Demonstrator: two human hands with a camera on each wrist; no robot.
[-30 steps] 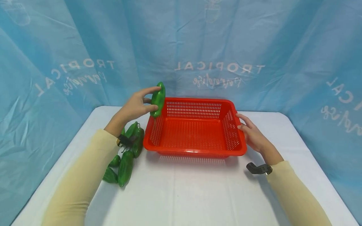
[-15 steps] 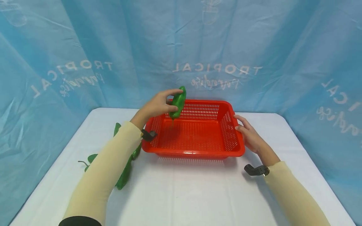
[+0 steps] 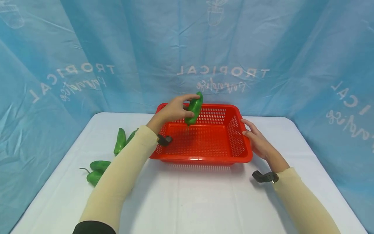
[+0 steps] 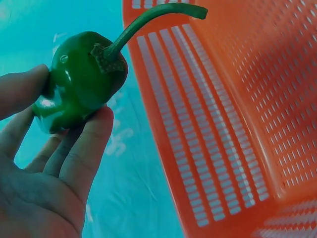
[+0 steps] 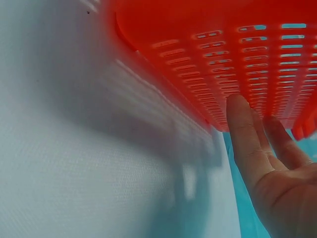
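Note:
My left hand (image 3: 174, 110) pinches a green pepper (image 3: 195, 110) between thumb and fingers. It holds the pepper above the left half of the red plastic basket (image 3: 201, 159). In the left wrist view, the pepper's curved stem (image 4: 158, 15) points towards the basket wall (image 4: 198, 129). My right hand (image 3: 258, 143) rests at the basket's right rim. The right wrist view shows its fairly straight fingers (image 5: 240, 119) at the slotted outer wall (image 5: 223, 64). More green peppers lie left of the basket, including a slim one (image 3: 119, 141) and a stemmed one (image 3: 94, 178); my left sleeve hides some of them.
A white cloth-covered table (image 3: 210, 198) bears everything. Blue printed curtains (image 3: 157, 48) hang behind the table and at both sides. Black straps with small dark mounts (image 3: 264, 176) sit on the wrists.
My left hand has carried the pepper rightward, from the basket's left rim to over its inside. The left sleeve now covers different peppers. My right hand stays at the right rim.

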